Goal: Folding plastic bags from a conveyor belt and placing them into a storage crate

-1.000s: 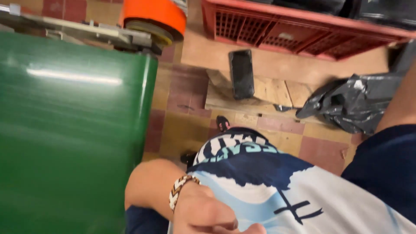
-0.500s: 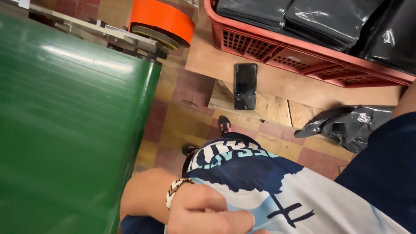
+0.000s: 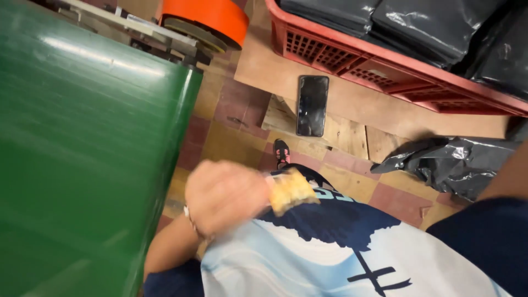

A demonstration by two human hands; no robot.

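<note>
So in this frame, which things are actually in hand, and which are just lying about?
In hand:
left hand
small yellowish, blurred piece held in its fingers; what it is cannot be told

Lying about:
black phone on wooden board
red crate of black bags
loose black bag
green belt
orange wheel

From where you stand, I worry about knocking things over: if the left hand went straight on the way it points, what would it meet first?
The left hand points right, holding a yellowish piece. Likely the black bag on the floor first, though depth is unclear.
</note>
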